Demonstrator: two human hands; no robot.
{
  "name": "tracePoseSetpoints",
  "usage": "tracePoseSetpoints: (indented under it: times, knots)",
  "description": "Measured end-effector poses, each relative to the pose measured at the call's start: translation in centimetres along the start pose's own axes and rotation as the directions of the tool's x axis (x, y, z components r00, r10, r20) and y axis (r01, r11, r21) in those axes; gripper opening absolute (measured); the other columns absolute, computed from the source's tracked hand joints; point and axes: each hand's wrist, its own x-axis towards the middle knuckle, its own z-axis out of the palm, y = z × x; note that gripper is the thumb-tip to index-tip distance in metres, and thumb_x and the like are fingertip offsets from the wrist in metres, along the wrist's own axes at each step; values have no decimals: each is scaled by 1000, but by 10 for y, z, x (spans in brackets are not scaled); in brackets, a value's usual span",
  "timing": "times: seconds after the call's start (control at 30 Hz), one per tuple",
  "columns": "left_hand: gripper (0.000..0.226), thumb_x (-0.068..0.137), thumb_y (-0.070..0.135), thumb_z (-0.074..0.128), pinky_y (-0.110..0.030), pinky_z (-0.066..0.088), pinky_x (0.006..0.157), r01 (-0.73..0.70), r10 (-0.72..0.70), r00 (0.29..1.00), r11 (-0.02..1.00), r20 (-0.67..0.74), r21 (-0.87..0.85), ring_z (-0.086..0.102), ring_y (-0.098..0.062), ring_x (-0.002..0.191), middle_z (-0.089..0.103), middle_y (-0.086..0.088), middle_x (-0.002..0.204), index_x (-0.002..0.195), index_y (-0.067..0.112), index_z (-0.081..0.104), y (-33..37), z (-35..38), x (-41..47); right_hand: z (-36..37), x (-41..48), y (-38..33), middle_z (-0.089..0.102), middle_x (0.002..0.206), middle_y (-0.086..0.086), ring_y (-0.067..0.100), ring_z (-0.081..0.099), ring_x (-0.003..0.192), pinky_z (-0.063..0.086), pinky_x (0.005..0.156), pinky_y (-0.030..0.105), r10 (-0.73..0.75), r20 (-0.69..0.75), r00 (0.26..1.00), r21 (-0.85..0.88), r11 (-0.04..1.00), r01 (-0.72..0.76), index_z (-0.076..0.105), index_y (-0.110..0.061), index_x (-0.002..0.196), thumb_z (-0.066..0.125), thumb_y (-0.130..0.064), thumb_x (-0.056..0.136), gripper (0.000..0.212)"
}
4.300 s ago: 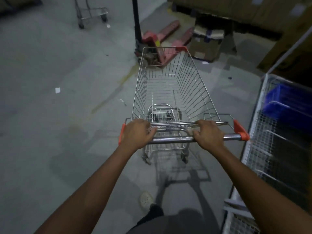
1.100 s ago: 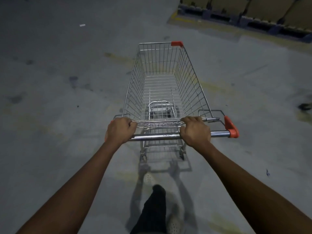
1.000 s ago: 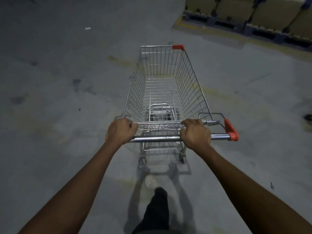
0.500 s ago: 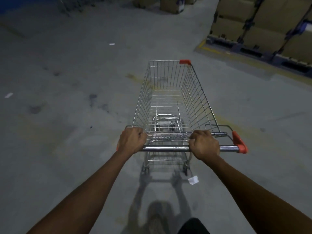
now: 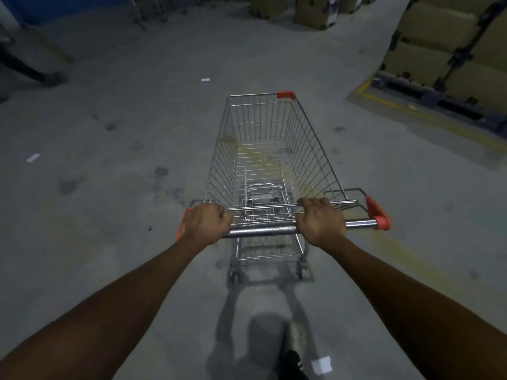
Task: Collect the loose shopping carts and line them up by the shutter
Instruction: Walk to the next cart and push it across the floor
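Your empty shopping cart (image 5: 263, 160) has rolled on across the concrete floor (image 5: 109, 201). The paper scrap (image 5: 321, 365) that lay just behind the cart half a second ago now lies well behind it, beside your shoe (image 5: 293, 362). A blue panel (image 5: 68, 6) has come into sight far ahead of the cart, to its left. You are probably nearing the line-up spot, though no shutter can be made out. Both arms reach forward almost straight. Your left hand (image 5: 205, 223) and right hand (image 5: 321, 222) each wrap the cart's chrome handle (image 5: 263, 230), fingers curled over it.
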Motion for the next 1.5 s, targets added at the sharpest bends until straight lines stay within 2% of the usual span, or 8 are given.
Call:
tracePoseSetpoints:
  times: [0.07,0.2,0.33,0.6,0.77,0.97,1.27,1.5]
  knots:
    - [43,77,47,33,-33,50,66,21,-21,1000,1000,-11,14,60,-31,65,54,-7,58,52,13,44,-1,0,36,-5,42,4,60,134,2,24,47,127,48,88,37,-49,14,999,-30,998,49,53,-21,135,23,-47,91,60]
    - [45,76,52,27,-37,54,71,52,-51,998,999,-22,11,63,-32,67,63,-11,65,53,18,44,-4,2,101,-12,123,11,58,136,3,25,47,128,47,87,37,-95,22,995,-26,995,96,53,-21,137,36,-43,99,47]
    - [42,73,55,28,-38,54,72,106,-106,994,994,-38,-15,66,-35,76,67,-14,71,52,20,38,-16,3,165,-20,198,6,58,138,4,27,46,129,47,89,40,-124,34,992,-13,992,125,52,-21,139,37,-41,100,47]
    - [38,74,51,34,-36,52,65,141,-144,988,989,-63,-43,63,-33,74,64,-11,71,59,19,47,-62,3,290,-25,334,-17,61,134,4,27,48,126,48,88,41,-157,16,987,8,988,157,54,-22,136,38,-39,99,44]
    - [44,75,49,39,-41,52,75,103,-108,988,993,-113,-52,55,-32,95,60,-10,91,76,13,64,-102,16,377,-23,425,-35,59,135,4,28,46,128,50,87,43,-131,57,990,-23,991,132,52,-23,136,37,-43,98,45]
    - [48,78,54,39,-42,50,87,129,-129,992,991,4,-21,60,-30,96,66,-8,99,87,17,69,-139,7,481,-28,538,-57,59,134,5,27,47,126,49,90,43,-142,42,989,-19,990,143,53,-24,135,37,-43,99,44]
    - [48,81,55,36,-37,51,81,190,-190,981,982,48,7,65,-26,80,69,-3,84,76,17,65,-182,1,616,-34,695,-83,59,134,3,26,48,126,47,89,44,-175,44,983,-10,984,176,55,-27,132,44,-44,96,42]
    - [50,79,55,39,-34,50,79,254,-253,967,967,6,-32,66,-26,91,73,-4,95,90,20,72,-223,-3,733,-41,836,-112,60,133,4,26,49,125,47,86,41,-237,41,971,-17,971,238,56,-25,134,39,-43,96,45]
